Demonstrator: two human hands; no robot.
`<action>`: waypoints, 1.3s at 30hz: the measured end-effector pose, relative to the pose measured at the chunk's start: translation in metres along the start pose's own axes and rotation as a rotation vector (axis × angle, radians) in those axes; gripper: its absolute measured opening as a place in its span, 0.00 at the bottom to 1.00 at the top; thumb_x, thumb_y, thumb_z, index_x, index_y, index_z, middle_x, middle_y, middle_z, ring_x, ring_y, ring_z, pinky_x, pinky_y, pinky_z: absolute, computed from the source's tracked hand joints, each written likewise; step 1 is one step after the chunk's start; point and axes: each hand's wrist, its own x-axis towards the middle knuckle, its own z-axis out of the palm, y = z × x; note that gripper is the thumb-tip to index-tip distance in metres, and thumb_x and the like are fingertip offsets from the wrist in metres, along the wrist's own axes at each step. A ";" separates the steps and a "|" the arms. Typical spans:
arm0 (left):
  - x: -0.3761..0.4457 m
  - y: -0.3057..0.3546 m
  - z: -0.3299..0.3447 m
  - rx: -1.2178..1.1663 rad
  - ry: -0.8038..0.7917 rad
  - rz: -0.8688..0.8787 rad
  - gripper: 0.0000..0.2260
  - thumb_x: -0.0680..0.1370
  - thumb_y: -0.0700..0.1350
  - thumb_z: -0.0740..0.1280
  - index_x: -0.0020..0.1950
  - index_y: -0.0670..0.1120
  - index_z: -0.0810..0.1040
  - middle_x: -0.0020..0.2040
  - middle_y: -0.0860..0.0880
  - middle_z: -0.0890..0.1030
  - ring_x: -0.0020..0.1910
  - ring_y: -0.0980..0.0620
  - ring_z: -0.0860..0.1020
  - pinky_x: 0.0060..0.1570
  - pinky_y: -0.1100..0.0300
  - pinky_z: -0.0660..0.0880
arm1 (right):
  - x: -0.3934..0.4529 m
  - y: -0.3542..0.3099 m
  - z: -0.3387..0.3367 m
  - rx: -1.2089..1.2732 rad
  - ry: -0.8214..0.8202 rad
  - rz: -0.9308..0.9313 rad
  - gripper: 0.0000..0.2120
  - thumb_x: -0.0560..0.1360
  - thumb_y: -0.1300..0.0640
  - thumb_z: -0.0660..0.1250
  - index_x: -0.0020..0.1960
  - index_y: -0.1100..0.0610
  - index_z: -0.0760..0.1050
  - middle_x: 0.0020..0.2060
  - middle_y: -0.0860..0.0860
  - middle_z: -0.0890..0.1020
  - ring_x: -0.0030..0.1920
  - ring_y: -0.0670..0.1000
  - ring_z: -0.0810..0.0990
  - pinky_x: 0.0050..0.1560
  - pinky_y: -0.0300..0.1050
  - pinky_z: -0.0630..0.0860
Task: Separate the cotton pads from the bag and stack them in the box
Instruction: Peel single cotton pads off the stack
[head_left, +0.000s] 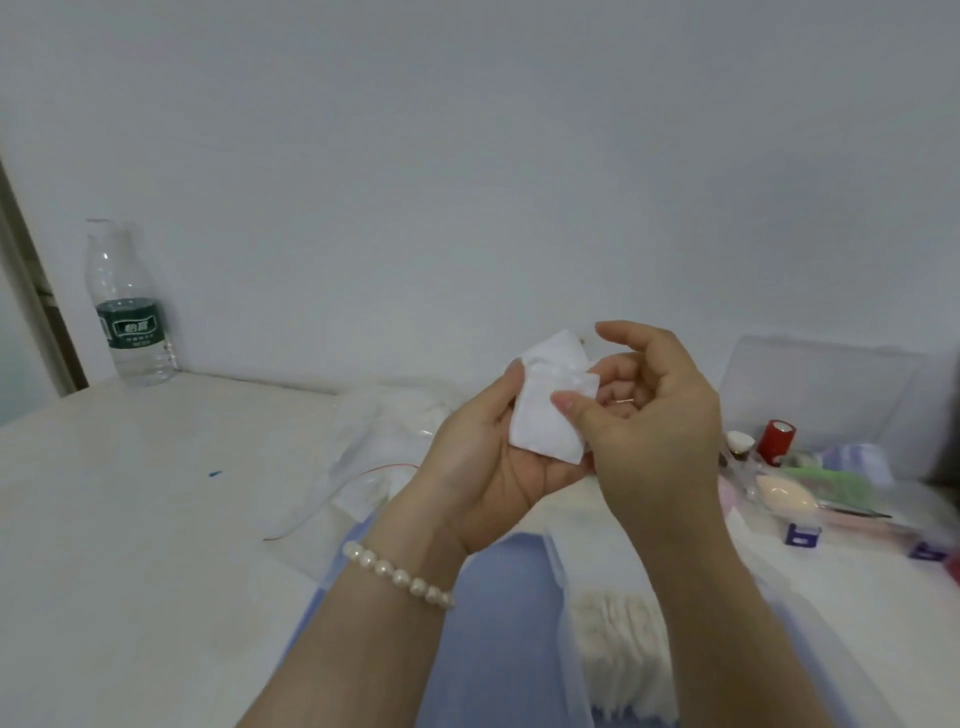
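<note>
While the left hand (498, 457) cradles upright cotton pads (550, 415), the right hand (644, 415) pinches them.

Square white cotton pads (545, 423) are held up at centre frame, above a clear plastic bag (374, 457) lying crumpled at centre left, while stacked pads (618, 649) fill the clear box (563, 613) at lower right.
</note>
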 end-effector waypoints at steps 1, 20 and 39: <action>0.000 -0.001 0.001 -0.008 -0.005 -0.003 0.25 0.82 0.53 0.49 0.61 0.34 0.73 0.60 0.36 0.78 0.54 0.41 0.80 0.56 0.46 0.74 | -0.001 0.000 0.001 -0.024 0.022 -0.007 0.23 0.64 0.69 0.74 0.51 0.47 0.72 0.35 0.44 0.75 0.33 0.39 0.74 0.36 0.28 0.72; 0.001 -0.002 0.002 0.057 0.101 0.033 0.22 0.82 0.50 0.51 0.68 0.37 0.69 0.60 0.35 0.78 0.55 0.41 0.80 0.55 0.48 0.75 | 0.001 -0.001 -0.001 -0.015 0.030 0.130 0.18 0.63 0.62 0.77 0.43 0.46 0.72 0.33 0.50 0.79 0.33 0.49 0.77 0.41 0.49 0.79; 0.003 0.000 -0.003 -0.013 0.234 0.042 0.19 0.82 0.48 0.55 0.64 0.35 0.71 0.58 0.34 0.79 0.55 0.37 0.79 0.44 0.47 0.80 | 0.006 0.007 -0.008 -0.074 -0.027 0.129 0.09 0.68 0.63 0.73 0.33 0.53 0.78 0.30 0.49 0.81 0.34 0.56 0.80 0.40 0.53 0.80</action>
